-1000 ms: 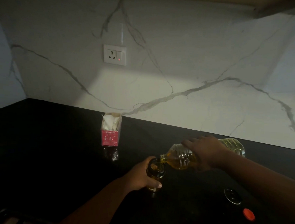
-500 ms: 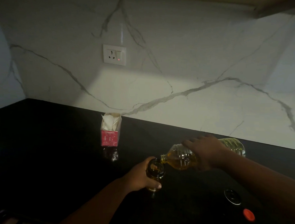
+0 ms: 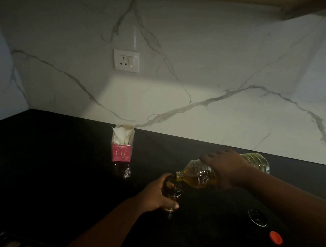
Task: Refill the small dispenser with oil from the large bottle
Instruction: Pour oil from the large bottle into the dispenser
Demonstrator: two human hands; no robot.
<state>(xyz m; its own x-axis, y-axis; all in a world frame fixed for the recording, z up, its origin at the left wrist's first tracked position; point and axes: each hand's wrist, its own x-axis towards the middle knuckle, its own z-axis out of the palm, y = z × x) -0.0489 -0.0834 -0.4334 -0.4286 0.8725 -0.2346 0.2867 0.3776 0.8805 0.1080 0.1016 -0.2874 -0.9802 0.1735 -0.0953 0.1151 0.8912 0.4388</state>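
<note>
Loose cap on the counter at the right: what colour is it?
Orange-red. The loose cap shows clearly in the head view, lying on the black counter.

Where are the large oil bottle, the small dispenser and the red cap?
large oil bottle [image 3: 199, 176], head view, ribbed shoulder
small dispenser [image 3: 171, 199], head view, dark glass body
red cap [image 3: 276, 237], head view, top face

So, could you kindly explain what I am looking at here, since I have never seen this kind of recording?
There is no machine: a person wears one camera on the head, looking down at their own two hands over a dark counter. The left hand steadies a small brown dispenser standing on the counter. The right hand has its grip around a large oil bottle, tipped nearly flat, with its mouth over the dispenser's opening. An orange cap and a dark round lid lie to the right. A pink box stands near the marble wall, below a socket.
</note>
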